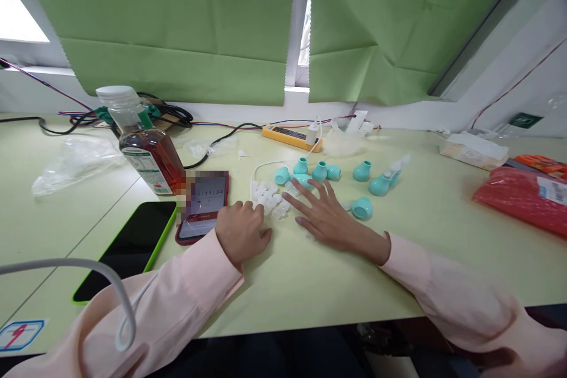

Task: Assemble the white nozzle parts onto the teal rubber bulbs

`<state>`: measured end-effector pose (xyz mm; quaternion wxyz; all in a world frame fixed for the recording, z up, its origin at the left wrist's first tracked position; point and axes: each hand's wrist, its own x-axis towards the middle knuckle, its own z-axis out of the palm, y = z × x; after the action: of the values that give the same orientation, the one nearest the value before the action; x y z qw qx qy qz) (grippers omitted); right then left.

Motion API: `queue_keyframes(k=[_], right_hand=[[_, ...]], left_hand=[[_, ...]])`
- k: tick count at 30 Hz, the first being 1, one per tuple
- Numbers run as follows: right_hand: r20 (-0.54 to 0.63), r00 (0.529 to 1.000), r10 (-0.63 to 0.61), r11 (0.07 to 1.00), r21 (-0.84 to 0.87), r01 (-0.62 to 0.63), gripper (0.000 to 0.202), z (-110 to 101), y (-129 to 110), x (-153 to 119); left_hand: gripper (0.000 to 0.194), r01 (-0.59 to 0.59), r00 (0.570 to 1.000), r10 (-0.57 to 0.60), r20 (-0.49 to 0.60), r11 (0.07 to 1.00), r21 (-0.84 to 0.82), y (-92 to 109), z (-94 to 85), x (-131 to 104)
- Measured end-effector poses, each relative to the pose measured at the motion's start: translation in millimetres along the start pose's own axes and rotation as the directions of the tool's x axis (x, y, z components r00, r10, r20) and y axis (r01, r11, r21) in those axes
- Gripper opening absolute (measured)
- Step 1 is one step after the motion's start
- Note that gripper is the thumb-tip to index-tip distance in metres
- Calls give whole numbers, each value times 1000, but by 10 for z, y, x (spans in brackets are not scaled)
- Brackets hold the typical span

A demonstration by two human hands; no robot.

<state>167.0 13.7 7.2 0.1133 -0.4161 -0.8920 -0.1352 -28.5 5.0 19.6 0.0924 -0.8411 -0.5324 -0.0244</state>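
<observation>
My left hand point(241, 230) rests on the table just left of a heap of small translucent white plastic pieces point(266, 194). Its fingers are curled under with the tips hidden, and the thumb points right; whatever they may hold is out of sight. Spread fingers show on my right hand point(325, 215), which holds nothing and reaches over the right side of that heap. Just beyond its fingertips sits a cluster of glossy teal bulb-shaped pieces with round necks point(319, 171). Another teal piece point(362, 208) lies tipped beside the wrist, and several more stand to the right.
At left are a bottle of amber liquid point(150, 156), a lit phone point(204, 212) and a green-edged phone point(128, 248). A yellow power strip point(287, 137) with a white cable lies behind. A red plastic package point(522, 198) and a tissue pack point(473, 150) are at right.
</observation>
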Motion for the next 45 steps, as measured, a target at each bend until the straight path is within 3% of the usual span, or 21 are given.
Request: queue_keyframes(k=[6,12,21,24,26,27,29,30,31,32,33,35,36,37,39,42,45], right_hand=[[126,990,-70,988,148,51,45,14,-99,-9],[31,1000,5,974,228,-12,26,56,-67,18],[73,997,-14,936,351,-12,25,34,48,1],[-68,997,34,886,464,1,23,51,41,0],[-208,959,191,781,625,-20,21,35,-13,-10],[-227,928,294,677,735,-35,21,17,-53,-22],[-84,901,424,345,936,-75,25,-24,-141,-60],[55,918,393,136,984,-117,28,-41,-181,-85],[200,938,283,-66,980,-190,31,-53,-215,-110],[319,941,113,-224,931,-289,35,-60,-239,-132],[394,916,-73,-312,863,-397,39,-60,-252,-148],[461,825,-326,-305,775,-553,41,-50,-247,-157],[483,799,-358,-260,770,-582,40,-41,-233,-150],[502,800,-330,-219,783,-582,36,-31,-214,-137],[515,842,-159,-208,816,-539,28,-9,-176,-105],[528,848,47,-382,794,-473,23,32,-151,-75],[560,825,76,-555,711,-431,20,65,-175,-77]], left_hand=[[29,-6,996,8,85,999,-32,-39,15,26],[25,18,998,-14,62,998,-63,-36,62,46],[23,-57,996,63,61,994,-91,-19,48,55],[23,-93,994,100,43,987,-133,-13,52,56],[23,-104,993,111,30,981,-161,-11,68,57],[22,-104,994,110,28,981,-165,-10,78,57],[21,-99,995,101,-3,973,-208,-8,98,55],[21,-101,995,92,-43,959,-265,-7,105,52],[22,-109,992,79,-99,933,-344,-5,110,48],[23,-125,985,57,-165,891,-437,-2,112,44],[23,-146,973,26,-227,836,-530,2,110,38],[20,-174,954,-50,-296,710,-682,14,98,25],[19,-175,950,-86,-299,648,-741,22,89,18],[19,-167,951,-117,-287,586,-793,31,77,10],[19,-145,958,-152,-243,473,-869,51,49,-8],[17,-126,968,-162,-193,350,-928,77,-5,-39],[14,-159,964,-165,-207,263,-952,96,-48,-69]])
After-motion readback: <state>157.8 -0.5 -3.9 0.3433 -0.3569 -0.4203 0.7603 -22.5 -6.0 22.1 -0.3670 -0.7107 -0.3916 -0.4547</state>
